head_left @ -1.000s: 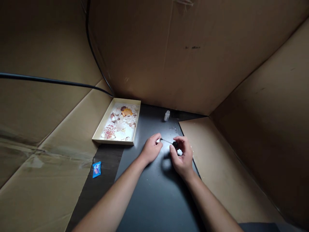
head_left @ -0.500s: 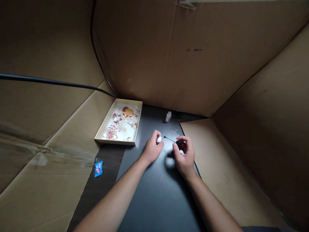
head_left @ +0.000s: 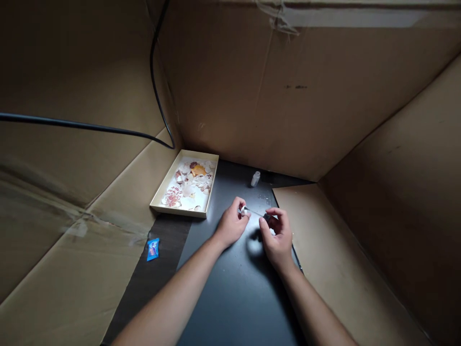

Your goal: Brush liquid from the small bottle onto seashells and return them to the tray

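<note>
One small white piece [head_left: 244,212] sits clamped in the fingers of the left hand [head_left: 230,226], just below frame centre; the fingers of the right hand [head_left: 280,238] pinch a brush [head_left: 255,212] by its dark cap [head_left: 267,217], stem slanting up-left toward the piece, contact unclear.

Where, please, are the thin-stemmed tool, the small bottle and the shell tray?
Thin-stemmed tool [head_left: 266,217], head view: on its black end.
Small bottle [head_left: 255,180], head view: on its body.
Shell tray [head_left: 180,211], head view: on its near wall.
</note>
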Demonstrator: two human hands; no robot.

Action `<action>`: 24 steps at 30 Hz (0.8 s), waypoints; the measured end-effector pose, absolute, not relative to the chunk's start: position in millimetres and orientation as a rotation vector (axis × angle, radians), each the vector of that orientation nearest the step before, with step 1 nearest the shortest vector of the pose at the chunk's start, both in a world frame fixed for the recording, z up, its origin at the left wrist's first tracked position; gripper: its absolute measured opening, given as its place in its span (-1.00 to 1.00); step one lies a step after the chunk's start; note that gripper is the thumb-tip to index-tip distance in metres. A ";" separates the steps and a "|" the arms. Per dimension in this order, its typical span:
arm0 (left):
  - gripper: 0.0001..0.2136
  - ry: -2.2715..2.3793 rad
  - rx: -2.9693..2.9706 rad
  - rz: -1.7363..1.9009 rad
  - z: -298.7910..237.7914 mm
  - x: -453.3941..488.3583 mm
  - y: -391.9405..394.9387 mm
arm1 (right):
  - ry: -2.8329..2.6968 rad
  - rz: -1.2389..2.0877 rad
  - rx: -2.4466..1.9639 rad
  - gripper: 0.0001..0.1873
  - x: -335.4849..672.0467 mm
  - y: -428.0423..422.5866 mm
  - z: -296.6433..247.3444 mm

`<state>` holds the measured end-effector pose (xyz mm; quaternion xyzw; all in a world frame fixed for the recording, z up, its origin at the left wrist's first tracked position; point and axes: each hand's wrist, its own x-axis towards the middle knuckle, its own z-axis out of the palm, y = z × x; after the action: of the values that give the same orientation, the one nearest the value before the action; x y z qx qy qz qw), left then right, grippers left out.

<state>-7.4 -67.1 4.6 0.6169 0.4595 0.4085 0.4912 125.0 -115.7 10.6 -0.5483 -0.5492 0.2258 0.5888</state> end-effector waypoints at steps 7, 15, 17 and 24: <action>-0.88 1.085 1.510 0.959 7.3 -7.4 -68.2 | -1.288 0.544 -1.307 -0.82 124.9 -114.6 11.2; -0.90 1.134 1.573 0.963 8.7 -7.4 -66.7 | -1.319 0.524 -1.314 -0.83 126.0 -115.7 9.3; -0.89 1.141 1.580 0.968 8.0 -7.2 -66.0 | -1.345 0.533 -1.311 -0.84 126.2 -115.4 8.8; -0.89 1.145 1.611 0.971 6.0 -7.8 -65.2 | -1.360 0.534 -1.302 -0.83 126.4 -115.8 8.4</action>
<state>-7.8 -65.2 6.0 0.6524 0.4636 0.3933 0.4526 126.4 -115.8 8.4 -0.5518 -0.5765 0.2263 0.5585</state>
